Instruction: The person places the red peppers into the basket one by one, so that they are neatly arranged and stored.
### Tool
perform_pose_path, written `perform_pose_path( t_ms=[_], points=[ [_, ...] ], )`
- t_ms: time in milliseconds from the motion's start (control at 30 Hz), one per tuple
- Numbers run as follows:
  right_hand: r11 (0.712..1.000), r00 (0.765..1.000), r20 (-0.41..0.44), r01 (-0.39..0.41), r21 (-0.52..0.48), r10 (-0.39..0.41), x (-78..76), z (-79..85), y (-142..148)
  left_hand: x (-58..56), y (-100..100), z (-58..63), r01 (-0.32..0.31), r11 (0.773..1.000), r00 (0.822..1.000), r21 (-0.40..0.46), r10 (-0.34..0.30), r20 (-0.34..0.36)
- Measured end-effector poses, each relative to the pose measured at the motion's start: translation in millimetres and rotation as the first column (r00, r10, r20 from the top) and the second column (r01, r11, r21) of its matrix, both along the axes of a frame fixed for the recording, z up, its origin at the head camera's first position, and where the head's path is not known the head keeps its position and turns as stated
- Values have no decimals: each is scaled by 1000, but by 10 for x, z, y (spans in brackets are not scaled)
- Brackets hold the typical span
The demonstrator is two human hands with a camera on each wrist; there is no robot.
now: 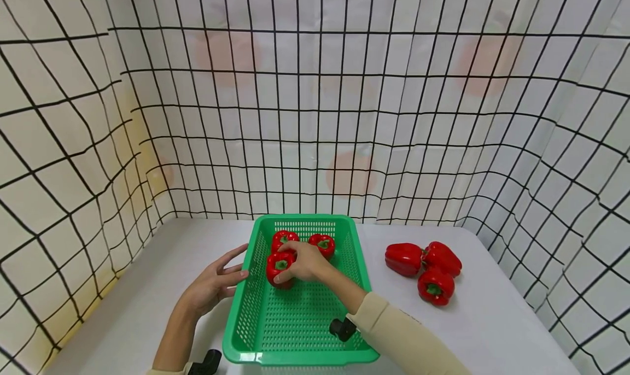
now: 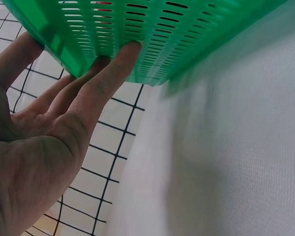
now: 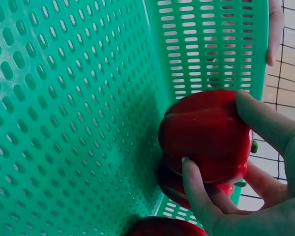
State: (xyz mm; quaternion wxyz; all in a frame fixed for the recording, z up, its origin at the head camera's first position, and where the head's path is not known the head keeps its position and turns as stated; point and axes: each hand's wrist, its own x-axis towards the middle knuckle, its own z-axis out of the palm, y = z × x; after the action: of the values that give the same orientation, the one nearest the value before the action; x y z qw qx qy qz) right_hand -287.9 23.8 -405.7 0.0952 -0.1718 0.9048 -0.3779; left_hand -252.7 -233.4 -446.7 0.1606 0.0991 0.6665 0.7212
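A green plastic basket with slotted walls stands on the white table. Inside it my right hand grips a red bell pepper near the left wall, thumb on one side and fingers on the other, as the right wrist view shows. Just behind it lies a second bell pepper, and a third pepper sits to the right by the far wall. With fingers spread and straight, my left hand touches the basket's left side from outside; in the left wrist view its fingertips rest against the slotted wall.
To the right of the basket, three red bell peppers lie clustered on the white table. A black wire grid over white sheeting encloses the back and both sides.
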Motion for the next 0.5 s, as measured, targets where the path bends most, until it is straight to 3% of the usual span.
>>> perform_pose_path(
  t_ms=[500],
  points=[
    [1000,999,46,-19,-6,19,21,-43,9,1,-5,3,13,1000,1000,8,-13,6]
  ],
)
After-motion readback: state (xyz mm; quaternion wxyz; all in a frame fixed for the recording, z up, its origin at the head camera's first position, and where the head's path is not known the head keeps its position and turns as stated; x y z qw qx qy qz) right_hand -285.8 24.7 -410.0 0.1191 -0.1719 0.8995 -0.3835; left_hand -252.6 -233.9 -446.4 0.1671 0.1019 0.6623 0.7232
